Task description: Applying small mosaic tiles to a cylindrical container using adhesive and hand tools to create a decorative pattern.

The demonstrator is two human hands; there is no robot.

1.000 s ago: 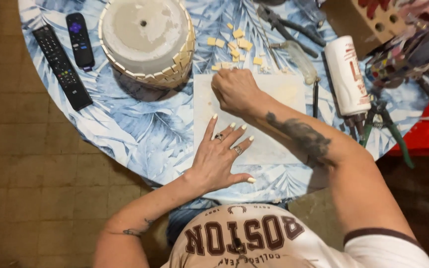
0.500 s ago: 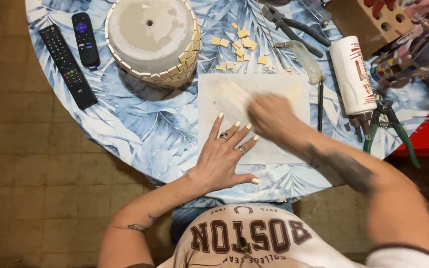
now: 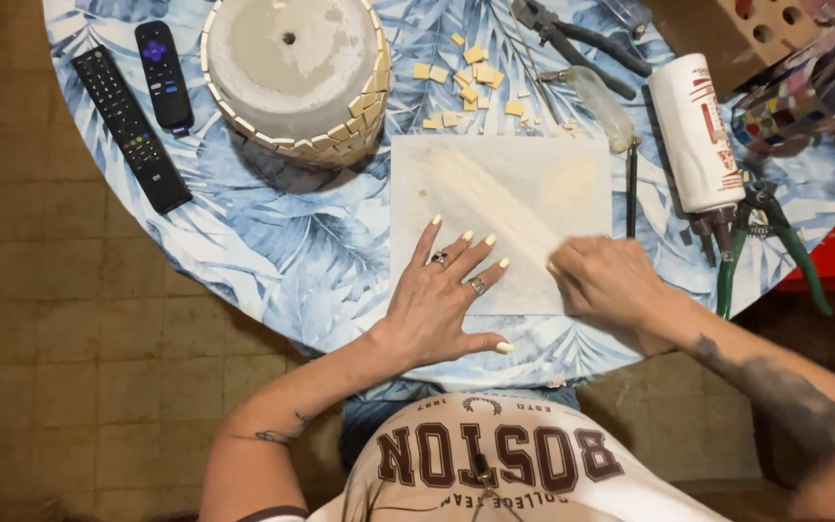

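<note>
A white rectangular sheet (image 3: 524,184) lies on the round table (image 3: 273,251) with its blue leaf-print cloth. My left hand (image 3: 442,300) presses flat on the sheet's lower left part, fingers spread, rings on two fingers. My right hand (image 3: 611,280) rests at the sheet's lower right edge with its fingers curled down against it. Anything under those fingers is hidden. A pale smeared streak runs diagonally across the sheet toward my right hand.
An upturned grey pot (image 3: 292,68) edged with small beige tiles stands at the back left, with loose tile pieces (image 3: 471,77) beside it. Two black remotes (image 3: 130,126) lie far left. A white glue bottle (image 3: 696,130), green-handled nippers (image 3: 765,242) and pliers (image 3: 572,34) lie right.
My right hand has swept diagonally across the sheet from its far left corner to its near right edge. My left hand has stayed flat in place.
</note>
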